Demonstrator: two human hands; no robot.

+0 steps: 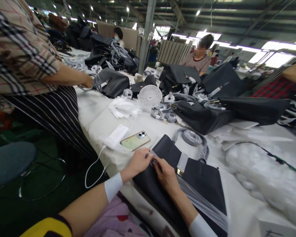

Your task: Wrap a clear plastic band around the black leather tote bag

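Both hands, left hand and right hand, pinch the black handbag's edge.

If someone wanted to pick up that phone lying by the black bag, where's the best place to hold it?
Probably by its two long edges, coming from above. The phone lies flat, back up, on the white table, its long edges bare, beside the white box and the black bag.

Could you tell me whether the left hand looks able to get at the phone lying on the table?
Probably yes: the phone lies face down just beyond the left hand, with only bare tablecloth between them. That hand is now pinching the black bag.
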